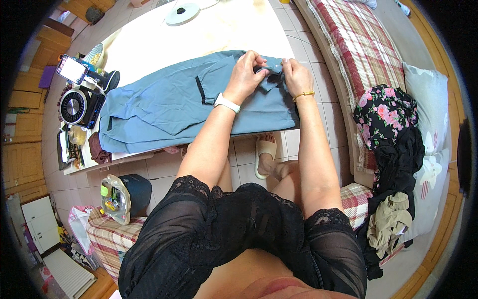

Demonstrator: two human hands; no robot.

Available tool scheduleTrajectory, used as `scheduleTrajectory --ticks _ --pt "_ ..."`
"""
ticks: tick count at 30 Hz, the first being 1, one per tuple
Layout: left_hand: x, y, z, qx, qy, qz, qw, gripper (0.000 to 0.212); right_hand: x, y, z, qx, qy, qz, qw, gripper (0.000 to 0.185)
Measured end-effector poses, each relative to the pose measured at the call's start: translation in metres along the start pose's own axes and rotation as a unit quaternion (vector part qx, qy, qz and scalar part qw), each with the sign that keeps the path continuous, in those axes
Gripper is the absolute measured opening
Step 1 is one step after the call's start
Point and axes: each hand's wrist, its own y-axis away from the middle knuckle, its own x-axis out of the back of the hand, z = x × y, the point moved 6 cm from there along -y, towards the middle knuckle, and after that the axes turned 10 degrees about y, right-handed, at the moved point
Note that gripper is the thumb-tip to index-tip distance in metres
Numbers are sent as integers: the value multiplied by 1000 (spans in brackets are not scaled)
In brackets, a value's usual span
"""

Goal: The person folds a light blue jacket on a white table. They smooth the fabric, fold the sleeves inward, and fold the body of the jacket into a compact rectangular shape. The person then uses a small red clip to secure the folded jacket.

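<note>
A blue-grey garment (164, 101) with black trim lies spread along the near side of the white table (231, 26). At its right end, my left hand (244, 76), with a white band on the wrist, pinches a folded piece of the cloth. A short distance to the right, my right hand (297, 77), below which sits a gold bracelet, grips the edge of that same piece. Between the hands the fabric is bunched, and its dark inner side shows. Fingers partly hide whether this is a collar or another part.
Left on the table are a phone on a stand (73, 70), a round black device (74, 106), a bowl (95, 56) and a brown cloth (99, 148). A round lid (182, 15) lies at the back. A lined bin (138, 196) stands below. Clothes (386, 112) lie on the sofa at right.
</note>
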Motion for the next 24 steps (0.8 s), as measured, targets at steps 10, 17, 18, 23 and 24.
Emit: scheduleTrajectory --ticks 10,17,18,23,24 --pt "-2 -1 -3 22 27 1 999 32 22 14 -6 13 -364 -140 921 30" --pt "1 -1 0 11 22 -1 1000 31 23 9 25 -141 -254 -149 945 31" --pt "-1 -1 1 10 24 -2 1000 31 14 13 25 -150 -286 -192 927 32" --pt "-7 0 16 -42 -66 -19 997 32 -12 14 14 -166 -361 -165 903 25" --pt "-7 0 15 -42 -67 -19 997 32 -12 12 15 -157 -363 -109 912 23"
